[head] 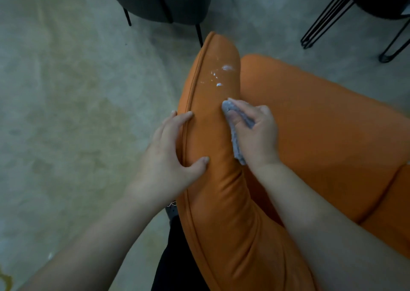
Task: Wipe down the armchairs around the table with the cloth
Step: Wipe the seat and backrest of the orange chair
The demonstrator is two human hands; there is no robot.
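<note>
Wiping was under way on the orange armchair [221, 202], and as a judgement the job was far from finished. Nearest the camera, the padded arm of the chair showed no marks, though whether it had been wiped could not be told. Farther along that arm, toward its far end, white specks [218, 75] sat unwiped on the upholstery, just beyond the cloth. The seat showed no visible dirt. A dark grey armchair [159, 0] stood well beyond on the floor [66, 91], nobody near it, so it probably remained to be done along with any others out of view.

The left hand [168, 157] lay on the outer edge of the chair arm, its fingers spread and lightly curved over the piped seam with the thumb pressed into the padding on top; it steadied the chair arm rather than gripping anything. The right hand [255, 133] was on the inner side of the same arm, fingers and thumb curled round a bunched grey cloth [238, 140] pressed against the upholstery. Black wire legs [328, 15] of other furniture stood at the far right.
</note>
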